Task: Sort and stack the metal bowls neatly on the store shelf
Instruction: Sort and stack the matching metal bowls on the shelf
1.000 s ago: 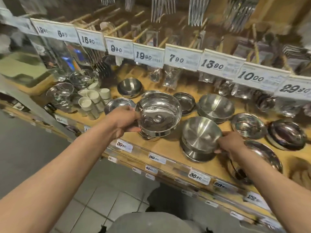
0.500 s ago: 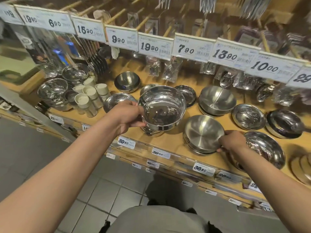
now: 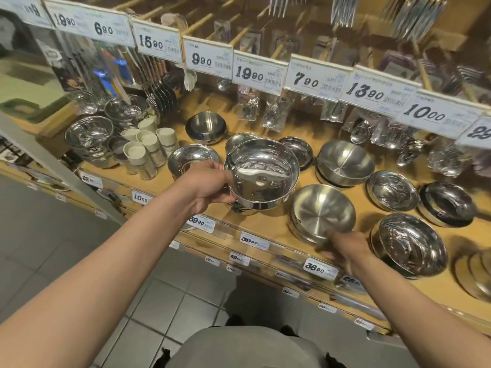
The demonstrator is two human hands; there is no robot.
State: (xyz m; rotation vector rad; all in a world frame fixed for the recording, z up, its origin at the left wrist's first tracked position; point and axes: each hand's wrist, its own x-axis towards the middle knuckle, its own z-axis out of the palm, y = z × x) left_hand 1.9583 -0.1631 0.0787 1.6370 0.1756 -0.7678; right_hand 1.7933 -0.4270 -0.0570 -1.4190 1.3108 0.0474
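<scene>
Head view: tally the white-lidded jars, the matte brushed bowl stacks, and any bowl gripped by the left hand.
White-lidded jars: 5
Matte brushed bowl stacks: 2
Bowl gripped by the left hand: 1
Total: 8

**Bowls, jars and tags — the count**

Two hands at a wooden shelf. Roughly a dozen steel bowls or bowl stacks show; five white-lidded jars stand left; nine large price tags hang overhead — edge ones cut off.

Housewares shop aisle, price tags above wooden shelf of steel bowls
</scene>
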